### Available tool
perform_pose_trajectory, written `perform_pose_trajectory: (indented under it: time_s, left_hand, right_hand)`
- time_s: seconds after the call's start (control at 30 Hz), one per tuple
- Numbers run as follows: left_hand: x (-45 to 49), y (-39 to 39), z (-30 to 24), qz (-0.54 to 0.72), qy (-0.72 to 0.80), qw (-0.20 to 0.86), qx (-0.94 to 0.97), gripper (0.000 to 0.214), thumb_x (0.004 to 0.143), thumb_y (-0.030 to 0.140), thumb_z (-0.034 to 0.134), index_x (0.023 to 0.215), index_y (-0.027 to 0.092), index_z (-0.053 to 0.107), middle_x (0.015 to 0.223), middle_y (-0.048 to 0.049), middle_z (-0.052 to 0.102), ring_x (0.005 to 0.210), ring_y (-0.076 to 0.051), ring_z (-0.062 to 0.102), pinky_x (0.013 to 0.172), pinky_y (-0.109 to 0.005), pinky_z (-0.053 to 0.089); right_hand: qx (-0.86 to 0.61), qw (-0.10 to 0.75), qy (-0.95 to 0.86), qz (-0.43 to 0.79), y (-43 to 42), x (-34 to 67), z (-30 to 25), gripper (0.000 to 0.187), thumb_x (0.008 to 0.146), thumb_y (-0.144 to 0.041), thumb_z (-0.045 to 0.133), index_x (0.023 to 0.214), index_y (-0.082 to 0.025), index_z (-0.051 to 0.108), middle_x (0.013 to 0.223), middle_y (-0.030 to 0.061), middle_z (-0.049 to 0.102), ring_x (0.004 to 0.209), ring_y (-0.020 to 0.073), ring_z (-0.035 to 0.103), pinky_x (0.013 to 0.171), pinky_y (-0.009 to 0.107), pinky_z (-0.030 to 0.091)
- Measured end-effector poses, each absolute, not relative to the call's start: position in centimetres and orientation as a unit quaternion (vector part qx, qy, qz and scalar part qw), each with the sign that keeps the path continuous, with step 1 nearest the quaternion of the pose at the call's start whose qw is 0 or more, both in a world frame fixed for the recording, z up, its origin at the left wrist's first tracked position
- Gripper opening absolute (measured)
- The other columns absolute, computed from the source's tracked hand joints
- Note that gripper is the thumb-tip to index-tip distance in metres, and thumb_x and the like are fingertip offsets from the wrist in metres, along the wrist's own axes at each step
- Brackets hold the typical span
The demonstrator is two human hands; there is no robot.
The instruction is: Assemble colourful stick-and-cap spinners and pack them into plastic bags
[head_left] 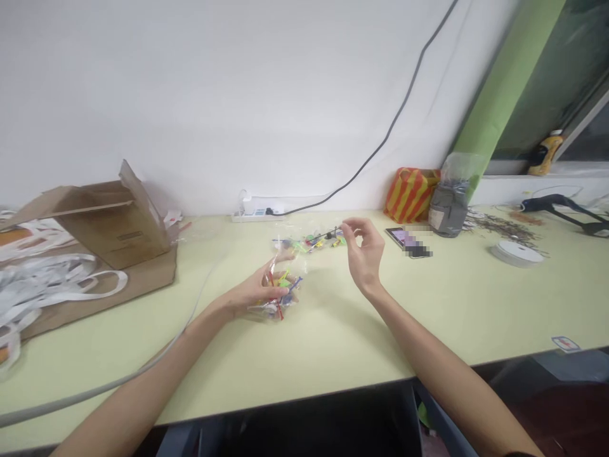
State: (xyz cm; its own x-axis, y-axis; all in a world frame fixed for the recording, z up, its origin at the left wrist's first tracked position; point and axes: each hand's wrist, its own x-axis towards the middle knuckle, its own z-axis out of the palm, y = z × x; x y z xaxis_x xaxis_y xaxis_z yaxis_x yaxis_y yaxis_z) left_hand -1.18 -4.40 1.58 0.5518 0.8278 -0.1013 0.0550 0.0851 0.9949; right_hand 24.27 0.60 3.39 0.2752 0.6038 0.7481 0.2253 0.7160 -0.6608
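Observation:
My left hand (257,291) lies palm up on the pale yellow table (333,343), fingers curled around a clear plastic bag of small coloured parts (280,295). My right hand (364,251) is raised just right of it, thumb and forefinger pinched on a thin dark stick-like piece (328,235). That piece reaches left over a loose scatter of more coloured parts (311,243) lying on the table behind the bag.
An open cardboard box (109,222) with white straps (52,279) stands at left. A power strip (259,212) sits against the wall, a phone (408,241), striped bag (412,193), grey packet (450,203) and tape roll (516,252) at right. A grey cable (143,368) crosses the front left.

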Motion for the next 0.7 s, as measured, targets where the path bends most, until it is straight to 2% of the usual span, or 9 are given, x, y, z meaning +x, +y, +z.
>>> perform_pose_trajectory:
  time_s: [0.17,0.37,0.6,0.7]
  left_hand:
    - [-1.1,-4.5,1.5,0.261,0.322,0.684,0.601,0.082,0.08,0.032,0.079,0.147,0.032,0.034,0.12,-0.0143,0.065,0.096,-0.03,0.072,0.068,-0.036,0.058]
    - [-0.7,-4.8,1.6,0.238,0.289,0.673,0.638,0.083,0.078,0.034,0.08,0.148,0.028,0.036,0.111,-0.0132,0.069,0.095,-0.029,0.071,0.082,-0.042,0.054]
    - [-0.7,-4.9,1.6,0.234,0.294,0.663,0.648,0.088,0.076,0.034,0.081,0.151,0.028,0.035,0.112,-0.0141,0.07,0.092,-0.028,0.071,0.081,-0.041,0.054]
    - [-0.8,-4.8,1.5,0.253,0.296,0.651,0.652,0.089,0.075,0.032,0.082,0.152,0.026,0.036,0.116,-0.0159,0.069,0.098,-0.029,0.07,0.081,-0.039,0.054]
  right_hand:
    - [-0.321,0.694,-0.624,0.161,-0.7,23.5,3.8,0.017,0.095,-0.036,0.065,0.092,-0.02,0.067,0.092,0.0048,0.068,0.082,0.0187,0.06,0.076,0.032,0.048]
    - [-0.274,0.634,-0.69,0.219,-2.3,21.9,3.4,0.012,0.091,-0.03,0.071,0.086,-0.02,0.067,0.084,0.0023,0.069,0.08,0.0185,0.062,0.075,0.032,0.046]
    - [-0.288,0.653,-0.669,0.209,-2.4,21.8,3.3,0.014,0.089,-0.032,0.074,0.086,-0.021,0.066,0.083,0.0018,0.069,0.078,0.0185,0.062,0.074,0.032,0.046]
    - [-0.272,0.623,-0.7,0.219,-2.7,21.5,3.2,0.015,0.088,-0.032,0.075,0.082,-0.021,0.066,0.081,0.0018,0.069,0.078,0.0189,0.062,0.073,0.032,0.046]
